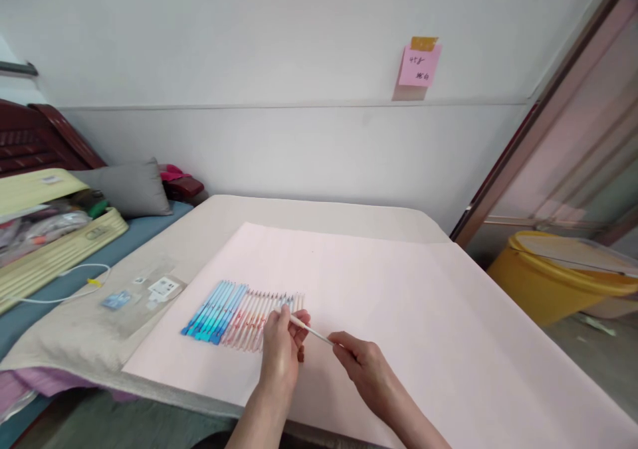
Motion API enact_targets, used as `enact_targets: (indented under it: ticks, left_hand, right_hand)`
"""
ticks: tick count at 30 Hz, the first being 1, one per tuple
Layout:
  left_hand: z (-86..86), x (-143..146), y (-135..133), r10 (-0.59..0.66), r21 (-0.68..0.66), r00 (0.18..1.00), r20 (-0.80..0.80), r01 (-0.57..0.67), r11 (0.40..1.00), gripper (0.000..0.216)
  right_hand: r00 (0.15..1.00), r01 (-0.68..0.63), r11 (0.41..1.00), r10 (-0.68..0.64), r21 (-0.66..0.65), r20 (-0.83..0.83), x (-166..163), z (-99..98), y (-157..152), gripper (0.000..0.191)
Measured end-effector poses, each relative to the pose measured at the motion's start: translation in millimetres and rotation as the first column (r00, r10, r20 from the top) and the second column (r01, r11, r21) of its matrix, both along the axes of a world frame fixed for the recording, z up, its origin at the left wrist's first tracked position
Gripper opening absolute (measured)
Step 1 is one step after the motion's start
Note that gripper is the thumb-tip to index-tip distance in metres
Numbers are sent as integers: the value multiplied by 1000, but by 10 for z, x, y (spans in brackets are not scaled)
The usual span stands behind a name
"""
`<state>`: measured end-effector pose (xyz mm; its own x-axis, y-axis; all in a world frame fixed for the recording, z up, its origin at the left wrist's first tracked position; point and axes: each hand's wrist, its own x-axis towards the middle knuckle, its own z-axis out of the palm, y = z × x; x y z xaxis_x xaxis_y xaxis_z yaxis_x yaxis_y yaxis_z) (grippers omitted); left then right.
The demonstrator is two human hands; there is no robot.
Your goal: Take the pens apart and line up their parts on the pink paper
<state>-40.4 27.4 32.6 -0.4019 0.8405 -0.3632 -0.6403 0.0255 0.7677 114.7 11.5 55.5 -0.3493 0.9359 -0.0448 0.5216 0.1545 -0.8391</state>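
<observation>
Both hands [366, 362] hold pen [312, 330] pointing upper-left.

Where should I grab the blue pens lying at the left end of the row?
Take a blue pen by the middle of its barrel, coming straight down from above. The pens lie flat, side by side and touching on the pink sheet, so only the tops are free. The outermost left one has an open side for a grip.

Two hands [282, 349], one pink note [419, 65], one yellow bin [543, 283]
</observation>
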Motion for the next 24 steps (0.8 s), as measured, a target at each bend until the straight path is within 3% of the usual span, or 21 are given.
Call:
enact_targets:
  ticks: [6,10,18,24]
  left_hand:
    - [21,-88,31,67,44,996,65,-70,997,15]
    - [25,-75,24,31,7,995,91,-32,999,15]
    - [14,129,-70,-284,-25,954,99,287,957,20]
    - [-10,188,-84,-323,-65,942,90,329,942,17]
  right_hand:
    - [999,-4,984,-2,-179,-33,236,111,97,29]
    - [993,42,980,-63,-193,-104,269,68,139,33]
    - [989,134,990,-137,-47,-59,27,-66,99,30]
    - [980,73,990,-94,123,176,-119,-140,-19,29]
